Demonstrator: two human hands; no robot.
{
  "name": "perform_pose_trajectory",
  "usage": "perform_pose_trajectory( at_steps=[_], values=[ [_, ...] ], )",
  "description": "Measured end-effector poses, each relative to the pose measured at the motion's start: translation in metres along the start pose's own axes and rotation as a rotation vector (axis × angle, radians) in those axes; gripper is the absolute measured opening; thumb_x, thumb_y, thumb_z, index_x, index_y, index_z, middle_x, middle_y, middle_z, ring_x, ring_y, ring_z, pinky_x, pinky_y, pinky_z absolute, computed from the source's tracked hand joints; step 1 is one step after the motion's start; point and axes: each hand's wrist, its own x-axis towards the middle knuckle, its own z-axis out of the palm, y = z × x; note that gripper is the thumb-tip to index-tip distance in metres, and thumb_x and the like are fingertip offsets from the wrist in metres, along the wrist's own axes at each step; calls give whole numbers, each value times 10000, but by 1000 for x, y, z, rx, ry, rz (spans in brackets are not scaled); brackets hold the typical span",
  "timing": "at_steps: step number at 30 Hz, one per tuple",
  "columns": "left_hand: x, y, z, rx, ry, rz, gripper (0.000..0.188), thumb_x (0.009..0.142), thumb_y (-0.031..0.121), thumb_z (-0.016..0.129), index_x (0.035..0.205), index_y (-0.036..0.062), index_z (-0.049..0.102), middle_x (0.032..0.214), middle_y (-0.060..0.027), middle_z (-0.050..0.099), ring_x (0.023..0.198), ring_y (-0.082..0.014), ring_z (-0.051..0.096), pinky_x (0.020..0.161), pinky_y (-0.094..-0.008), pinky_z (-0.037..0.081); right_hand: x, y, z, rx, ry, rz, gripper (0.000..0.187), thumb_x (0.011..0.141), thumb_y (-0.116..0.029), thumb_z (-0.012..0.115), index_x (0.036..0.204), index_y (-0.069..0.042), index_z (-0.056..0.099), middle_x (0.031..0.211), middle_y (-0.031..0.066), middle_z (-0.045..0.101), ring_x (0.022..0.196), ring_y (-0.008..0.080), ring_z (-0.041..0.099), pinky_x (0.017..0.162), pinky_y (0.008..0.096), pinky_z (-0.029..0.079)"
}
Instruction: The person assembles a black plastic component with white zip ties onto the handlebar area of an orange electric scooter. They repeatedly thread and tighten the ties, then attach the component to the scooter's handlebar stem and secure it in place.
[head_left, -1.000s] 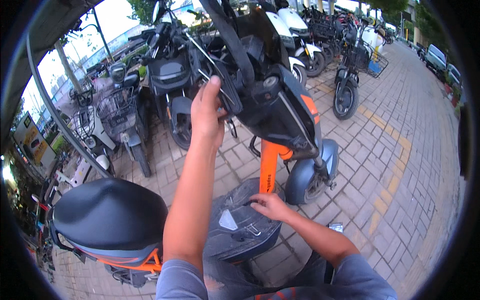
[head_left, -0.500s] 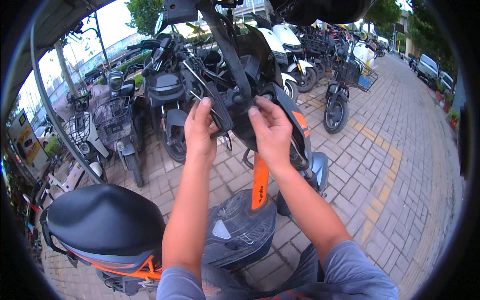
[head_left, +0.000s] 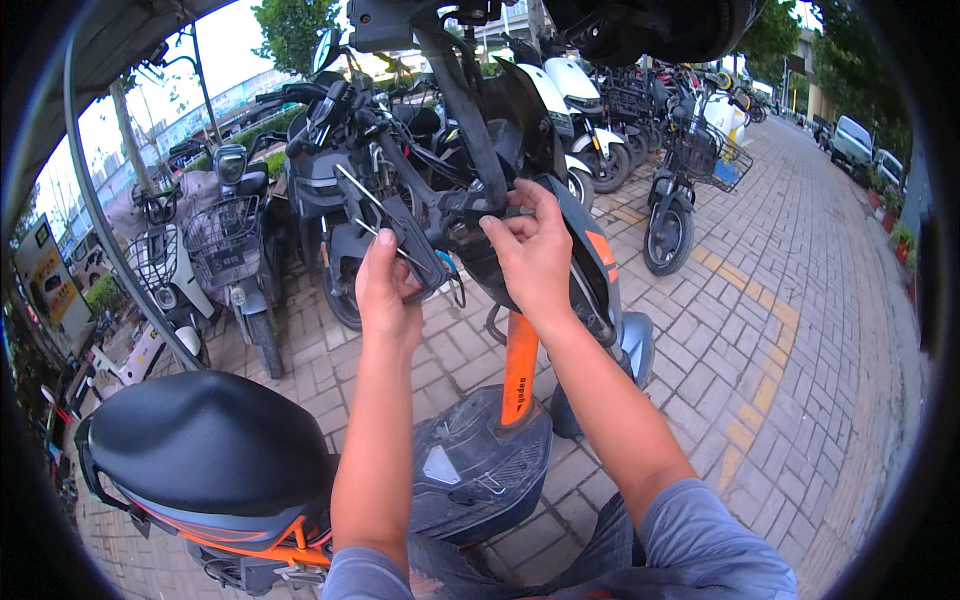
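Note:
An electric scooter with an orange frame tube (head_left: 520, 370) stands in front of me, its front housing opened up around a black steering stem (head_left: 470, 110). My left hand (head_left: 388, 300) grips a black oblong panel (head_left: 408, 235) by its lower end, thumb on top. Two thin silvery rods (head_left: 358, 186) lie along or beside this panel; their kind is unclear. To the right, my right hand (head_left: 535, 260) is at the foot of the stem, fingers curled inward with the thumb near them. Whatever lies between those fingertips is hidden. A bit of blue shows beside the panel's lower end.
Below my arms are the scooter's dark footboard (head_left: 475, 470) and, at left, its black seat (head_left: 210, 435). Parked scooters (head_left: 230, 235) line the far left. A bike with a front basket (head_left: 690, 155) stands on the brick paving (head_left: 700, 370) at right.
My left hand has moved slightly left and down, drawing the panel away from the stem. The right thumb has shifted left and the index finger has lifted.

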Motion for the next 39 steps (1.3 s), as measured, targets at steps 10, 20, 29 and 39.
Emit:
perform_pose_trajectory(
  at_steps=[10, 20, 29, 39],
  values=[
    [2, -3, 7, -16, 7, -11, 453, 943, 412, 612, 1200, 41, 573, 1036, -81, 697, 872, -190, 684, 813, -361, 558, 10, 6, 13, -108, 82, -64, 502, 761, -32, 674, 1243, 66, 574, 1066, 184, 609, 678, 199, 645, 697, 327, 515],
    [7, -2, 22, 43, -29, -29, 443, 949, 439, 597, 1134, 36, 601, 956, -84, 709, 788, -176, 678, 643, -332, 542, 37, -8, -1, -209, -191, 108, 238, 748, -21, 679, 967, 67, 649, 816, 71, 649, 720, 114, 585, 646, 263, 459],
    [9, -4, 20, 48, -57, -90, 537, 894, 406, 685, 1230, 8, 556, 1077, -57, 650, 911, -125, 643, 753, -294, 560, 48, -21, -16, -395, -380, 18, 226, 755, -58, 728, 942, 46, 656, 817, 73, 643, 734, 135, 577, 696, 288, 467],
    [7, 0, 27, -325, -237, -126, 776, 868, 667, 514, 1274, 10, 580, 1174, -185, 666, 1094, -302, 630, 986, -447, 468, 48, -15, -16, -525, -353, -62, 278, 727, -91, 746, 956, 48, 670, 959, 200, 632, 873, 349, 676, 760, 392, 509]
  ],
)
